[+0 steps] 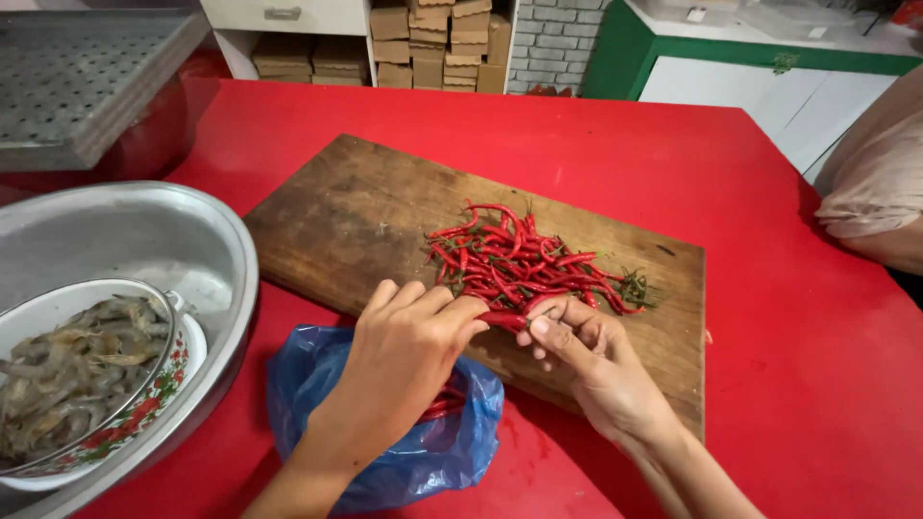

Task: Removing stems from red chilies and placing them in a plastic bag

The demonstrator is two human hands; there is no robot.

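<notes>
Chili [503,320], single and red, is pinched at both ends between left hand [409,351] and right hand [586,354], fingers closed on it, over the wooden cutting board's [346,216] near edge, just near of the chili pile [524,259].

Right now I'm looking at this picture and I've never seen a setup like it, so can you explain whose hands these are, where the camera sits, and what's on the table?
There is no machine here. The single picture comes from a camera worn on a person's head, looking down at their own two bare hands.

The left hand and the right hand meet over the near edge of a wooden cutting board, and together their fingers pinch one red chili. Behind them on the board lies a pile of red chilies with green stems.

Under the left wrist sits a blue plastic bag with more chilies inside. To the left is a large metal basin holding a flowered bowl of raw shrimp. Everything rests on a red table. At the far right edge is part of another person.
</notes>
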